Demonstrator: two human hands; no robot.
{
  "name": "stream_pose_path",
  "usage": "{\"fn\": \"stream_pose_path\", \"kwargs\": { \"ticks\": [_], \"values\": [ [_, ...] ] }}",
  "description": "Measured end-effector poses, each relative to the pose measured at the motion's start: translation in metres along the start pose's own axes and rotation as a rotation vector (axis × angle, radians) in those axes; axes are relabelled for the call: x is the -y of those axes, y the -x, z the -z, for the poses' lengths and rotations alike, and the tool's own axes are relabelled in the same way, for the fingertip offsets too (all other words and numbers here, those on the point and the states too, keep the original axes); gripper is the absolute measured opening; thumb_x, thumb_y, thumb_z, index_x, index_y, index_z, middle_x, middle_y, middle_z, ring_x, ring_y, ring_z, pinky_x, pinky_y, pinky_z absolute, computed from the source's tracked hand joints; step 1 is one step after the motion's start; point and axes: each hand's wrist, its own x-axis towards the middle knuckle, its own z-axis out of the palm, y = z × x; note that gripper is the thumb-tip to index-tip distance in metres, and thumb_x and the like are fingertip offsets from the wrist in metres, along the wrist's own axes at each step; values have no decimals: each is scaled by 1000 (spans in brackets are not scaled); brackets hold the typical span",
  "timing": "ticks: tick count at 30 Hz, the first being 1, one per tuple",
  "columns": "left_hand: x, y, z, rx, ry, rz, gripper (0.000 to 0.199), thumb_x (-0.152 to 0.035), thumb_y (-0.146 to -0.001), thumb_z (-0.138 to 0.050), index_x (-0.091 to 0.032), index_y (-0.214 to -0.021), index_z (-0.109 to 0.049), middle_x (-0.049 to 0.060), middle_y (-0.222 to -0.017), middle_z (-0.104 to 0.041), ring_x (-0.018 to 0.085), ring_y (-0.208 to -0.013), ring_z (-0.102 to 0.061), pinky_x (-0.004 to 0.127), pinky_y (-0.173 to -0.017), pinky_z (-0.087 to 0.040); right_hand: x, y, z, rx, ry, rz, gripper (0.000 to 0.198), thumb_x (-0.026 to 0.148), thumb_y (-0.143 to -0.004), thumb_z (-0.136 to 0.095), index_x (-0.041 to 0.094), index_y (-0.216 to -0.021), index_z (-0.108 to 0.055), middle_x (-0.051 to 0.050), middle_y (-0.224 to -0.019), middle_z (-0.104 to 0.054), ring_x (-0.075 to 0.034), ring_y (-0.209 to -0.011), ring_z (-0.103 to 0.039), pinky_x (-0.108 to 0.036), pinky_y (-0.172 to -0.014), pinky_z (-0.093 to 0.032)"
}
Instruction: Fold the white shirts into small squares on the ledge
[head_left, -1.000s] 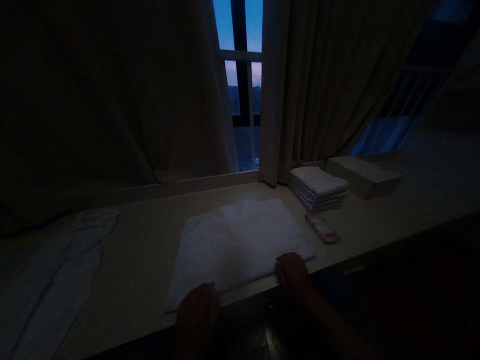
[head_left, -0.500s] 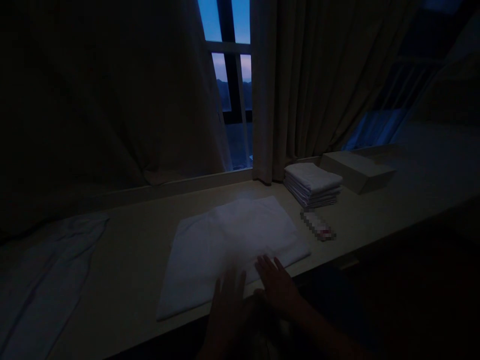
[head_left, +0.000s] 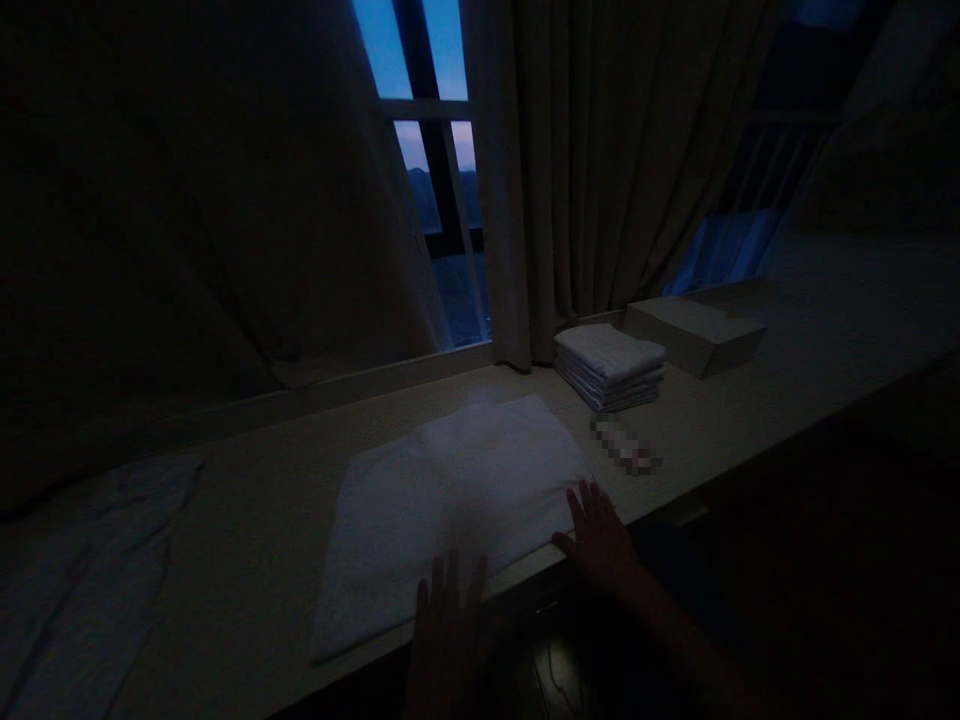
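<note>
A folded white cloth [head_left: 420, 500], perhaps a towel, lies flat on the pale ledge [head_left: 247, 540] in front of me. My right hand [head_left: 600, 535] rests on its near right corner, fingers stretched out and thumb apart. At the cloth's near edge is my left hand [head_left: 448, 610], its fingers spread and pointing away from me; whether it presses on the fabric is hard to see in the dim light. Neither hand grips anything.
Behind on the right sits a stack of folded white cloths [head_left: 611, 365], with a box [head_left: 697, 335] beyond it. A small blurred-out object [head_left: 624, 445] lies before the stack. Another white cloth [head_left: 97, 570] is spread at left. Curtains [head_left: 540, 180] hang along the window.
My right hand has slid right, to the cloth's near right corner. The left hand has stayed near the front edge, fingers now more spread. The view has shifted slightly.
</note>
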Motion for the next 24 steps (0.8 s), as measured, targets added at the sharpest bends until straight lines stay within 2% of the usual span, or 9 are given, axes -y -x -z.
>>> {"fn": "stream_pose_path", "kwargs": {
  "ticks": [2, 5, 8, 12, 15, 19, 24],
  "values": [
    [-1, 1, 2, 9, -10, -9, 69, -46, -87, -50, -32, -149, -24, 13, -157, -23, 36, -144, -19, 58, -109, -29, 17, -2, 5, -21, -6, 15, 84, 67, -92, -29, 3, -146, -35, -22, -153, -22, -36, -144, -11, -52, -116, -14],
    [-4, 7, 6, 31, -29, -32, 69, -45, -87, -50, -34, -149, -22, 12, -156, -27, 35, -143, -23, 58, -108, -30, 51, -8, 14, -53, -53, 189, 74, 60, -96, -26, 7, -148, -30, -17, -155, -21, -31, -145, -11, -49, -117, -12],
    [-6, 19, 8, 37, -52, -60, 68, -44, -87, -50, -35, -149, -23, 11, -155, -29, 35, -142, -26, 56, -106, -34, 79, -23, 15, -30, -105, 326, 70, 60, -96, -29, 16, -150, -29, -11, -156, -21, -29, -145, -11, -48, -117, -13],
    [-13, 23, 10, 28, -77, -43, 63, -45, -88, -48, -36, -147, -28, 12, -150, -39, 35, -138, -34, 57, -104, -37, 82, -48, 4, 62, -116, 296, 68, 65, -93, -31, 25, -148, -34, -7, -156, -23, -32, -145, -11, -55, -115, -10],
    [-20, 1, 9, 37, -33, -52, 62, -45, -89, -45, -31, -147, -31, 11, -150, -39, 32, -140, -31, 55, -108, -34, 72, -59, -7, 95, -111, 275, 67, 65, -94, -28, 25, -148, -33, -8, -156, -23, -32, -145, -11, -55, -114, -10],
    [-21, -47, -1, 108, 92, -93, 68, -52, -90, -39, -24, -150, -24, 11, -155, -29, 30, -142, -26, 55, -111, -30, 66, -60, -13, 37, -93, 314, 60, 58, -97, -27, 27, -148, -33, -7, -156, -24, -31, -145, -11, -56, -114, -11],
    [-4, -81, -9, 147, 154, -39, 66, -57, -90, -35, -31, -150, -21, 7, -158, -21, 33, -144, -22, 61, -110, -25, 67, -57, -16, -1, -77, 349, 55, 51, -99, -28, 26, -148, -34, -7, -156, -25, -32, -145, -12, -58, -113, -14]
  ]
}}
